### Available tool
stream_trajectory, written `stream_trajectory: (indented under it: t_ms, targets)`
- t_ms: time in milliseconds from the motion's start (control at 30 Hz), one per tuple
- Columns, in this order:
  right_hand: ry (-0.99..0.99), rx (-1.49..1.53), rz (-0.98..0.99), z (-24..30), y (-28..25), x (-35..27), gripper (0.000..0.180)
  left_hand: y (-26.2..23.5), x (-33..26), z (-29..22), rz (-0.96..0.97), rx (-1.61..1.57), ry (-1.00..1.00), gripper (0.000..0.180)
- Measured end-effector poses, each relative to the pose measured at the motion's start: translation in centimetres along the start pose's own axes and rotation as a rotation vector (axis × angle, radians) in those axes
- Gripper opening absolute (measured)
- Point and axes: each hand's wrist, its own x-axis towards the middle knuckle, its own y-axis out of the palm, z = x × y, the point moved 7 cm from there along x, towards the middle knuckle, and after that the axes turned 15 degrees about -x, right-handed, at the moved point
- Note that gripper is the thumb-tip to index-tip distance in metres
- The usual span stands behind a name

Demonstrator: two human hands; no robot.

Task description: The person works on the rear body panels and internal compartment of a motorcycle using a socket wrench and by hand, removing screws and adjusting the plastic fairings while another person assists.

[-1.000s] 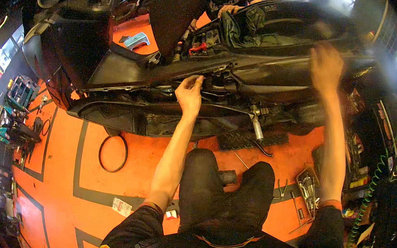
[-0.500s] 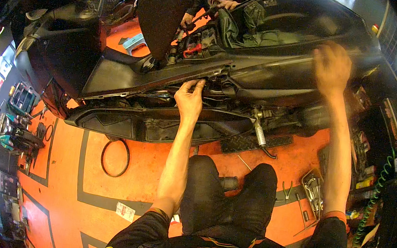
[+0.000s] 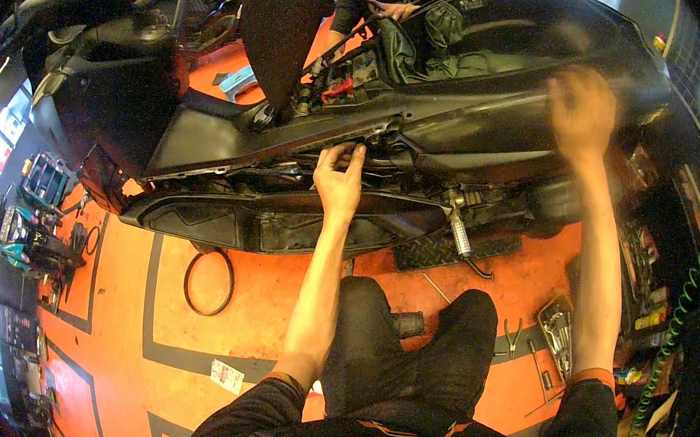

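A large black scooter [image 3: 480, 117] with some of its bodywork opened stretches across in front of me. My left hand [image 3: 339, 182] is at the lower edge of its long side panel [image 3: 238, 147], fingers curled against that edge and thumb raised beside them. Below it sits a black footboard piece [image 3: 281, 227], with exposed metal parts in the gap between. My right hand [image 3: 583, 115] is at the rear side cover [image 3: 496, 131], its fingers smeared by motion. Dark green sheeting [image 3: 441, 45] lies in the opened seat area.
Across the scooter, another person's hand [image 3: 393, 10] rests by the frame. A black rubber belt [image 3: 209, 282], pliers [image 3: 512, 338] and a tray of wrenches [image 3: 558, 336] lie on the orange floor. A coiled green hose [image 3: 656, 379] hangs at right.
My left hand's fingers have shifted at the panel edge, and the thumb now stands apart from them. My right hand stays blurred at the rear cover. The other person's lower hand has moved.
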Motion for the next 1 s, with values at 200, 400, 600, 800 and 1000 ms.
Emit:
stream_trajectory:
  t_ms: [200, 400, 600, 800, 1000]
  targets:
    - [-0.002, 0.009, -0.01, -0.2, 0.3, 0.0, 0.026, -0.1, 0.1, 1.0, -0.026, -0.082, 0.091, 0.022]
    - [0.0, 0.015, -0.021, -0.2, 0.3, -0.2, 0.025, 0.5, -0.4, 0.4, -0.082, -0.053, 0.009, 0.029]
    - [-0.008, 0.046, -0.023, -0.1, 0.0, -0.2, 0.025, 0.0, -0.2, 1.7, -0.116, -0.107, -0.033, 0.027]
    - [-0.005, 0.026, -0.024, -0.1, 0.1, -0.1, 0.026, 0.3, -0.1, 1.6, -0.059, -0.06, 0.082, 0.025]
    - [-0.004, 0.016, -0.005, -0.2, 0.1, -0.2, 0.027, 0.6, -0.6, 1.7, -0.072, -0.057, -0.12, 0.03]
